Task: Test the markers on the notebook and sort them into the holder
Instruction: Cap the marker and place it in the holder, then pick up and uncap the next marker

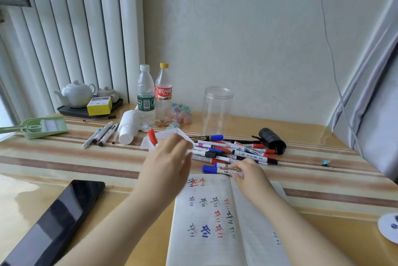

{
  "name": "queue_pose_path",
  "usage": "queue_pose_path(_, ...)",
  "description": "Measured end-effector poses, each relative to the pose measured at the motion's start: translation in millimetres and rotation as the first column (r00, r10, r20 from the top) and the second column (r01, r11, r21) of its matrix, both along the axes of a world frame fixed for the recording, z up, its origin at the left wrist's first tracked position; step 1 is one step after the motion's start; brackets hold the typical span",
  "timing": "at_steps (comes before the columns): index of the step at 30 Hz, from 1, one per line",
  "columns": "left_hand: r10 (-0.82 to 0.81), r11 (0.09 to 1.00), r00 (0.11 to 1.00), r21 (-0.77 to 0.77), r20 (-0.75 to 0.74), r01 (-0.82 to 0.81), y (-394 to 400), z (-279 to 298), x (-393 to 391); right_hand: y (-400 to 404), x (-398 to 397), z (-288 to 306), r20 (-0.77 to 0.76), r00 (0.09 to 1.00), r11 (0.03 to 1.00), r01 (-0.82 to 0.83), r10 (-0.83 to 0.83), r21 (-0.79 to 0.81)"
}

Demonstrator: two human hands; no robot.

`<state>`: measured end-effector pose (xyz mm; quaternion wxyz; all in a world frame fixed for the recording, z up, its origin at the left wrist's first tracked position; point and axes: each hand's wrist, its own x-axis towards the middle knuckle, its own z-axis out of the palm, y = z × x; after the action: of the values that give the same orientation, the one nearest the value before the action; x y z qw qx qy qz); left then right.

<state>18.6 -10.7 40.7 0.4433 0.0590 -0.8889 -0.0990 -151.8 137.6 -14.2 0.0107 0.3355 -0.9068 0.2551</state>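
The striped, glossy wooden table [64, 158] carries everything, and at its near edge lies the open white lined notebook [206, 218], its left page already covered with short red, blue and black test strokes, so testing looks well under way. Beyond the notebook a loose heap of white-barrelled markers with red, blue and black caps [237, 151] remains unsorted. Behind the heap stands a tall clear plastic jar [217, 110], with nothing visible inside it, and to its left a low clear plastic tray [170, 136]; which serves as the holder is hard to say. The left hand [165, 164] reaches over the tray with a red-capped marker [152, 137] at its fingertips; motion blur hides whether the fingers actually grip it. The right hand [247, 174] pinches a blue-capped white marker [221, 169] at the notebook's top edge. The next move probably calls for uncapping that marker and drawing a stroke.
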Motion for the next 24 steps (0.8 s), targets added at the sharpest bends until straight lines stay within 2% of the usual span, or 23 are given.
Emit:
queue_pose_path(4, -0.194, 0.981, 0.961, 0.051, 0.199, 0.187, 28, -33, -13, -13, -7, -3, -0.014, 0.999, 0.996, -0.029, 0.03, 0.089)
queue_pose_path(6, -0.194, 0.981, 0.938, 0.077, 0.287, 0.179, 30, -49, -23, -16, -11, -2, -0.017, 0.999, 0.991, -0.041, 0.044, 0.131)
queue_pose_path(9, -0.157, 0.973, 0.91, 0.217, 0.383, 0.076, 29, -63, -33, -18, -16, -1, -0.071, 0.99, 0.97, -0.104, 0.122, 0.22)
queue_pose_path(14, -0.118, 0.961, 0.917, 0.277, 0.381, 0.009, 25, -64, -36, -15, -21, 1, -0.183, 0.96, 0.915, -0.13, 0.213, 0.383)
queue_pose_path(18, -0.115, 0.95, 0.925, 0.312, 0.363, -0.005, 22, -62, -32, -12, -19, -3, -0.254, 0.936, 0.904, -0.123, 0.242, 0.409)
queue_pose_path(21, -0.101, 0.965, 0.934, 0.261, 0.343, 0.009, 19, -61, -28, -5, -11, 3, -0.282, 0.924, 0.935, -0.165, 0.257, 0.314)
queue_pose_path(24, -0.144, 0.989, 0.947, 0.077, 0.286, 0.127, 15, -58, -28, 9, 10, 18, -0.265, 0.91, 0.94, -0.272, 0.32, 0.205)
